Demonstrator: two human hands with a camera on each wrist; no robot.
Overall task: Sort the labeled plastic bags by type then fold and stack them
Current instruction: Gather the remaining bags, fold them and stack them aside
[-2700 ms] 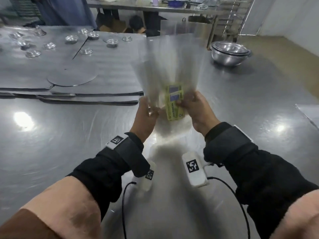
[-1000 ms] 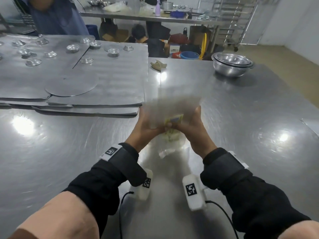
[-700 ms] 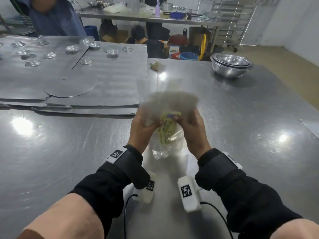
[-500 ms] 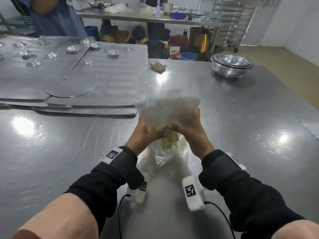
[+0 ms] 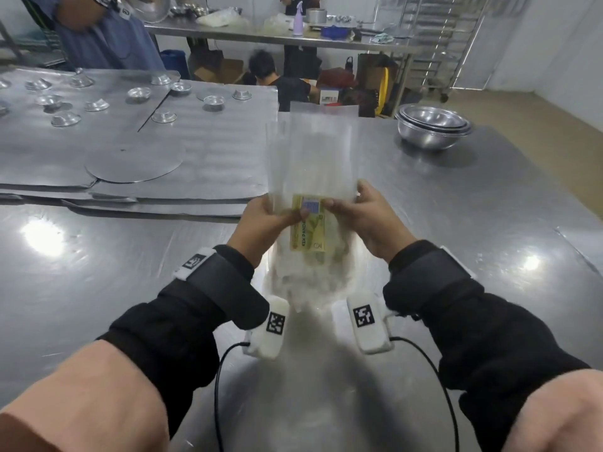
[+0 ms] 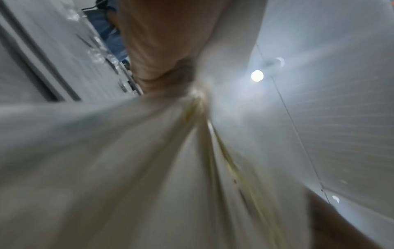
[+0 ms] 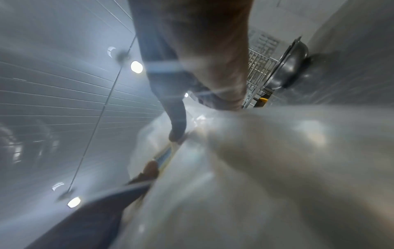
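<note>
I hold a bundle of clear plastic bags (image 5: pixel 310 151) upright above the steel table (image 5: pixel 456 207), their tops standing tall and their lower ends hanging blurred between my wrists. A yellow-green printed label (image 5: pixel 308 226) faces me at mid-height. My left hand (image 5: pixel 266 220) grips the bundle's left side, thumb on the label's edge. From the right, my right hand (image 5: pixel 362 213) pinches it with the thumb near the label's top. Both wrist views are blurred; the plastic bags (image 6: pixel 149 168) fill the left one, and the bags (image 7: pixel 255 168) spread under the right hand (image 7: pixel 202 67).
Stacked metal sheets (image 5: pixel 146 158) with several small metal cups (image 5: pixel 137 93) lie at the left. Nested steel bowls (image 5: pixel 432 128) stand at the far right. A person in blue (image 5: pixel 107 37) stands beyond the table, another crouches behind it (image 5: pixel 270 70).
The bundle was bent over and crumpled low between my hands half a second ago; now its top stands straight up, the label faces me, and both hands are a little higher.
</note>
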